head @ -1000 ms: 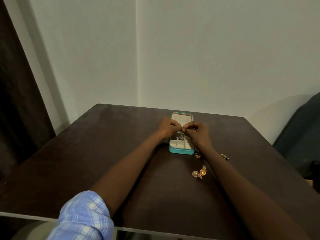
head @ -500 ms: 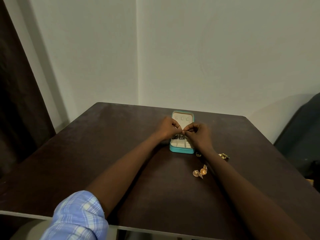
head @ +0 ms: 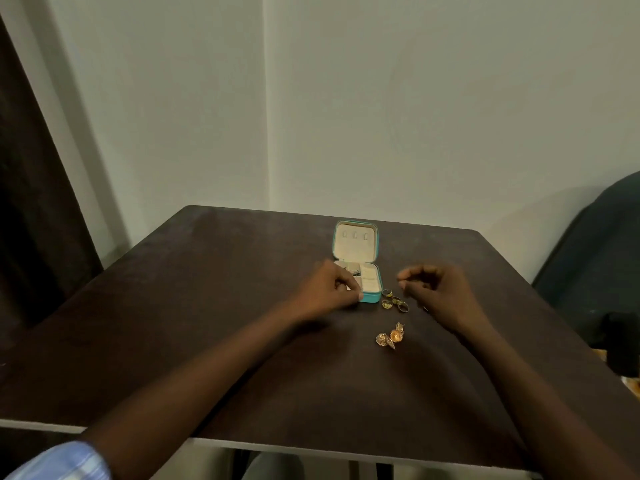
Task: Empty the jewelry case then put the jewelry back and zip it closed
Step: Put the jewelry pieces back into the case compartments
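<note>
The teal jewelry case point(head: 371, 298) lies open on the dark table point(head: 214, 306), its cream lid point(head: 355, 241) standing up at the back. Small dark pieces point(head: 355, 271) remain in one compartment. My left hand point(head: 329, 289) grips the case's front left corner with curled fingers. My right hand point(head: 436, 292) hovers just right of the case, blurred. Its thumb and forefinger are pinched together on something too small to make out. Several rings point(head: 394, 301) lie on the table between my hands. Gold earrings point(head: 391, 336) lie nearer to me.
The table's far edge meets a pale wall corner. A dark curtain point(head: 31, 237) hangs at the left and a dark chair point(head: 595, 271) stands at the right. The near table edge point(head: 311, 452) runs under my forearms.
Both hands were pinching something together over the case. They have parted: my right hand has swung right above the rings, and my left hand has dropped to the case's front corner.
</note>
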